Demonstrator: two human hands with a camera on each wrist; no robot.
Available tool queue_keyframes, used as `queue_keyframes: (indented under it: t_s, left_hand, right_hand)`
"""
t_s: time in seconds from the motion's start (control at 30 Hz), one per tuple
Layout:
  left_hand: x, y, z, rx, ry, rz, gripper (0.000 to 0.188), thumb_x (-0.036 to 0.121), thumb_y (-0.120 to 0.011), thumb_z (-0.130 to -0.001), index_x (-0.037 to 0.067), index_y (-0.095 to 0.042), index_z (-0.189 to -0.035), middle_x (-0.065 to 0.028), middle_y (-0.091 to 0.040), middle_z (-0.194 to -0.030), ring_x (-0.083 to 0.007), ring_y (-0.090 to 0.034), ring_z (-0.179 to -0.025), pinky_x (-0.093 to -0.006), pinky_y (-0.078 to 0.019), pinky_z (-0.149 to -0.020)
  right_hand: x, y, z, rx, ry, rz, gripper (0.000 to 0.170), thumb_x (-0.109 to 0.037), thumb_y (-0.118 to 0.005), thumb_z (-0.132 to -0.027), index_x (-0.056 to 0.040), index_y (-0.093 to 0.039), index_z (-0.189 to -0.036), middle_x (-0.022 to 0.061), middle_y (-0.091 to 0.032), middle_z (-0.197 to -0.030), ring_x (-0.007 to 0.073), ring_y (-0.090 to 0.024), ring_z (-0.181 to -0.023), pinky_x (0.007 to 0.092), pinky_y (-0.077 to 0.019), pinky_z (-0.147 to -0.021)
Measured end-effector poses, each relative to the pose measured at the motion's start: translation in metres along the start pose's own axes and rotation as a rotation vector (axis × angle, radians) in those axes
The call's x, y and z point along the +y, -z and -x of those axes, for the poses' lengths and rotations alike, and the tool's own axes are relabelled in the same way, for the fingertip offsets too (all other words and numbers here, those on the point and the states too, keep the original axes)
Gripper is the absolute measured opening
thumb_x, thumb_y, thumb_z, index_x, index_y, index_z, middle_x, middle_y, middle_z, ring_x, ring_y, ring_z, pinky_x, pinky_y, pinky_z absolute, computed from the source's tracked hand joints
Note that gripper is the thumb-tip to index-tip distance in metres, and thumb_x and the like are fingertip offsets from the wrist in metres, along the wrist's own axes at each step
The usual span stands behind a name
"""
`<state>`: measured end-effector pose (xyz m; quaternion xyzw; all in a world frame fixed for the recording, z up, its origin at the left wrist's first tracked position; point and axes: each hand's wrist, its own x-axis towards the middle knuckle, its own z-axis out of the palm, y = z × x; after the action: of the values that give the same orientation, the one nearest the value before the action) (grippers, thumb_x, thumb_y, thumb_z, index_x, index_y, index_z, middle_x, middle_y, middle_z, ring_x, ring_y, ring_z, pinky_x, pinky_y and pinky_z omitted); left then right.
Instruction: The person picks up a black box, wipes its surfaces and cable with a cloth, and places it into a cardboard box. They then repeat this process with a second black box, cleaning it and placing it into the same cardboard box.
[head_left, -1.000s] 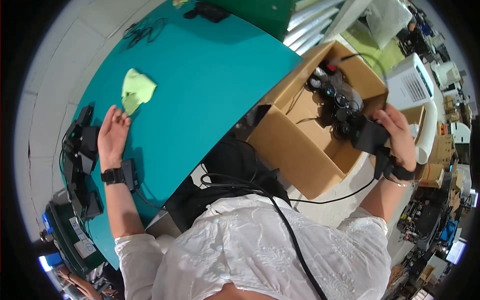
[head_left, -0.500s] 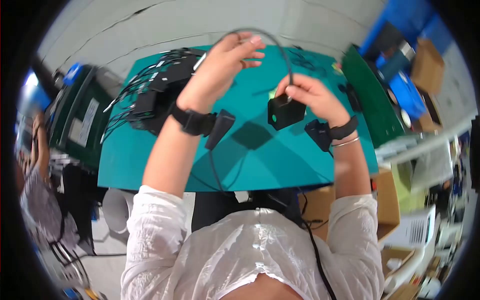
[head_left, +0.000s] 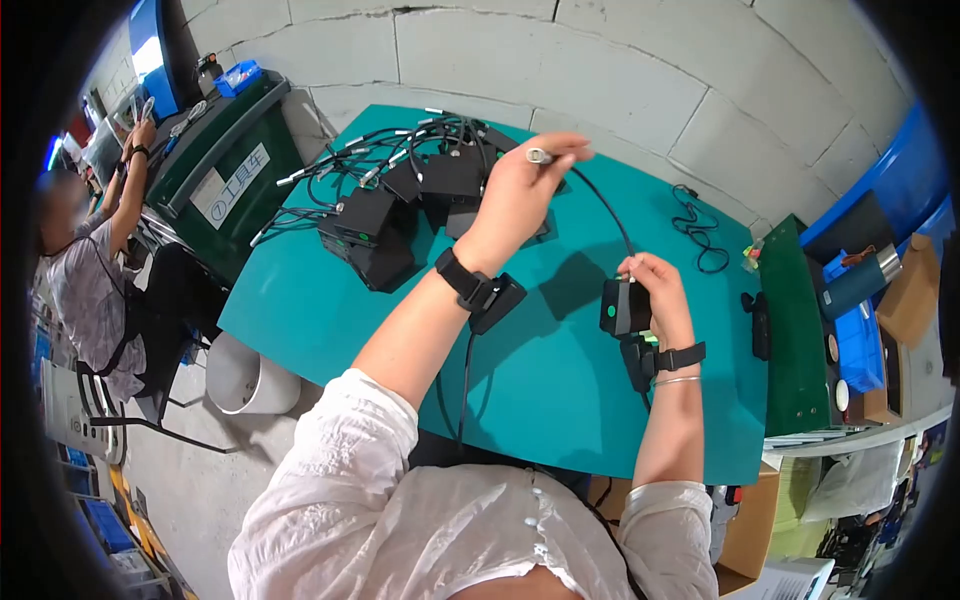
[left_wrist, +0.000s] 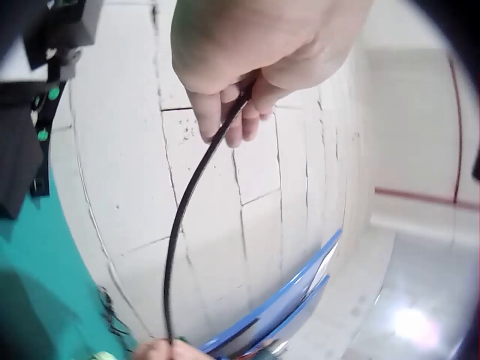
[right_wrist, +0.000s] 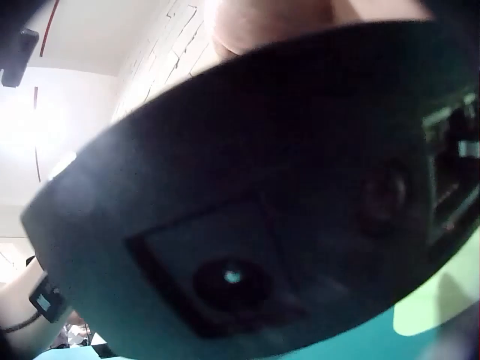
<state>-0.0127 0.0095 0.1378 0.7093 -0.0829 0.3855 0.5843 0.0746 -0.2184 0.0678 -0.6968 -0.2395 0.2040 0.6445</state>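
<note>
My right hand (head_left: 660, 295) grips a black box-shaped device (head_left: 625, 307) with a green dot, held above the teal table (head_left: 560, 400). From its top a black cable (head_left: 608, 208) arcs up to my left hand (head_left: 520, 195), which pinches it near its metal connector (head_left: 538, 156). In the left wrist view the cable (left_wrist: 178, 225) runs between the thumb and fingers of my left hand (left_wrist: 262, 60). The device (right_wrist: 225, 195) fills most of the right wrist view, hiding nearly all of the right hand.
Several similar black boxes (head_left: 365, 215) with cables are heaped at the table's back left. A thin coiled cable (head_left: 700, 230) lies at the back right. A cardboard box (head_left: 752, 520) is below the right edge. A person (head_left: 90, 250) sits at far left beside a green cart (head_left: 230, 170).
The right hand has brought the device from the cardboard box to above the table. The left hand has risen from the table surface and taken the cable. The head view has turned left.
</note>
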Motion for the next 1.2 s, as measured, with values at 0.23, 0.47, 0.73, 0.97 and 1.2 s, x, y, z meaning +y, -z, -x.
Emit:
queue_keyframes:
  t_s: [0.23, 0.47, 0.73, 0.97, 1.2]
  left_hand:
    - [0.017, -0.005, 0.004, -0.05, -0.085, -0.084, 0.017, 0.002, -0.053, -0.093, 0.0, -0.064, -0.107, -0.0092, -0.07, -0.094, -0.0155, -0.066, -0.092, -0.0259, -0.051, -0.083]
    - [0.006, 0.018, -0.004, 0.189, 0.27, 0.454, 0.019, 0.014, -0.047, -0.099, -0.001, -0.053, -0.109, -0.0123, -0.066, -0.093, -0.0259, -0.065, -0.097, -0.0315, -0.054, -0.079]
    - [-0.059, 0.012, 0.009, 0.256, 0.568, 0.847, 0.022, 0.019, -0.053, -0.097, -0.002, -0.054, -0.105, -0.0141, -0.062, -0.101, -0.03, -0.06, -0.107, -0.0388, -0.0522, -0.089]
    - [0.004, -0.047, 0.04, -0.399, 0.903, 0.766, 0.055, 0.036, -0.065, -0.089, 0.0, -0.048, -0.127, -0.0161, -0.052, -0.126, -0.0268, -0.051, -0.119, -0.0472, -0.0452, -0.097]
    - [0.019, -0.062, 0.064, -0.523, -0.095, -0.373, 0.103, 0.017, -0.08, -0.073, 0.006, -0.013, -0.15, -0.0193, -0.034, -0.145, -0.027, -0.046, -0.122, -0.0304, -0.044, -0.093]
  right_hand:
    - [-0.003, 0.013, 0.006, -0.024, 0.024, -0.293, 0.022, -0.022, -0.058, -0.093, -0.0021, -0.063, -0.086, 0.0016, -0.06, -0.079, 0.0092, -0.056, -0.074, 0.0226, -0.0448, -0.068]
    - [-0.023, 0.003, 0.022, -0.182, 0.058, -0.498, 0.023, -0.025, -0.056, -0.094, -0.0026, -0.06, -0.088, 0.0039, -0.058, -0.078, 0.0107, -0.056, -0.069, 0.0247, -0.0472, -0.063]
    - [-0.037, -0.031, 0.033, -0.285, 0.065, -0.917, 0.028, -0.028, -0.045, -0.1, -0.001, -0.051, -0.092, 0.0067, -0.05, -0.086, 0.0149, -0.047, -0.072, 0.0261, -0.0423, -0.059]
    - [-0.019, -0.023, 0.019, 0.163, 0.034, -0.776, 0.03, -0.029, -0.045, -0.101, -0.0024, -0.058, -0.108, 0.0058, -0.064, -0.096, 0.0164, -0.062, -0.084, 0.0282, -0.0533, -0.073]
    - [-0.015, -0.021, 0.018, 0.177, 0.001, -0.854, 0.029, -0.028, -0.046, -0.1, -0.0016, -0.057, -0.107, 0.0073, -0.063, -0.101, 0.0169, -0.063, -0.088, 0.0327, -0.0549, -0.075]
